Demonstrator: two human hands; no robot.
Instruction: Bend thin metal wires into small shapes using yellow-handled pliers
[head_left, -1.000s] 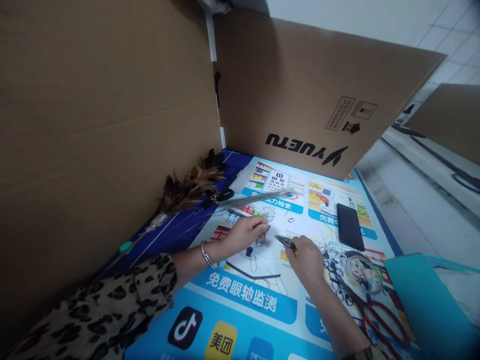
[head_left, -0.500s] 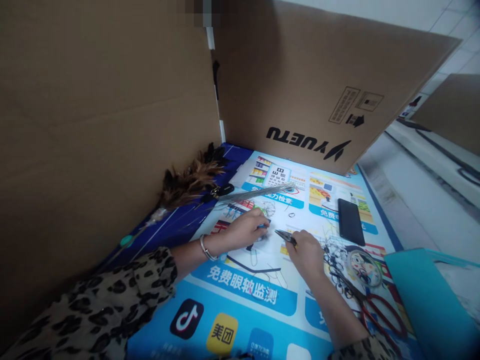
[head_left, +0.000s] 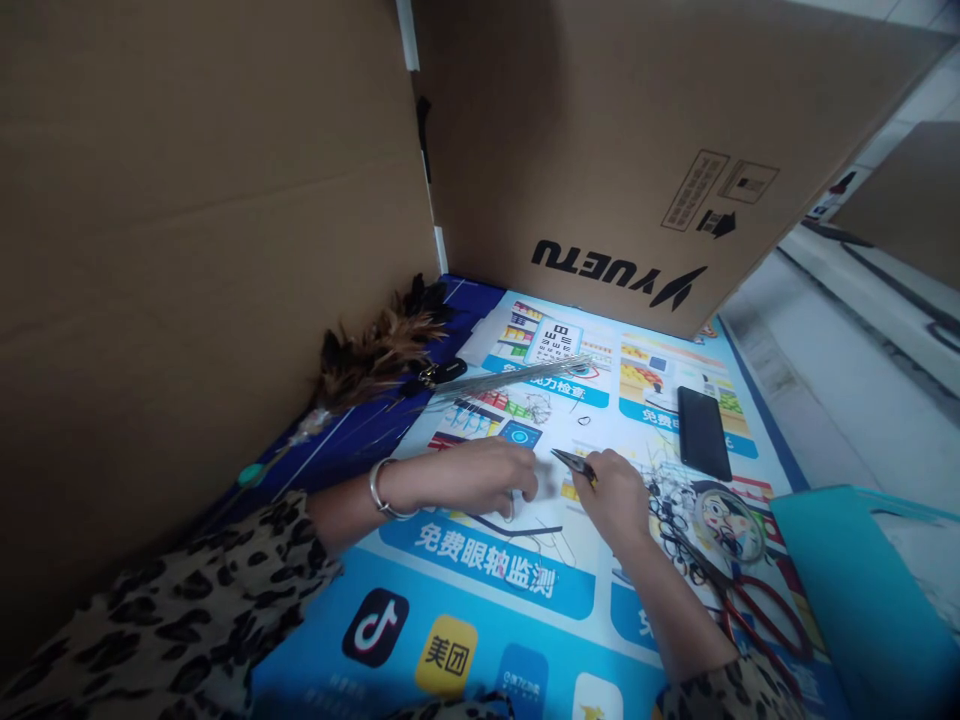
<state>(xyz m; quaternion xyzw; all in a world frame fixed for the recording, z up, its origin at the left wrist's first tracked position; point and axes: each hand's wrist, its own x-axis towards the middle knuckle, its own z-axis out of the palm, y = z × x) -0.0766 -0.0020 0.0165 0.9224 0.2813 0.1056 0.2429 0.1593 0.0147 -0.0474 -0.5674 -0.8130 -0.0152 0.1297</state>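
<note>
My right hand (head_left: 616, 498) is wrapped round a pair of needle-nose pliers (head_left: 574, 463), whose slim jaws point left toward my other hand. My left hand (head_left: 501, 476), with a silver bracelet (head_left: 381, 488) at the wrist, is low over the printed mat (head_left: 480, 570). Its fingers curl downward and close together beside a small bent wire (head_left: 512, 506); what lies between the fingertips is hidden. Beyond the hands, a bundle of thin straight wires (head_left: 517, 376) lies across the mat, near a small dark ring (head_left: 584, 421).
Right of my right hand are a pile of small dark rings and wire (head_left: 667, 510), a tape roll (head_left: 729, 525), red-handled scissors (head_left: 769, 615) and a black phone (head_left: 703, 432). A teal box (head_left: 847, 580) stands at right. Brown feathers (head_left: 375, 355) lie along the cardboard wall (head_left: 225, 180).
My left hand has moved down and toward me, onto the small bent wire on the mat, and its fingers now point downward. My right hand with the pliers has barely moved.
</note>
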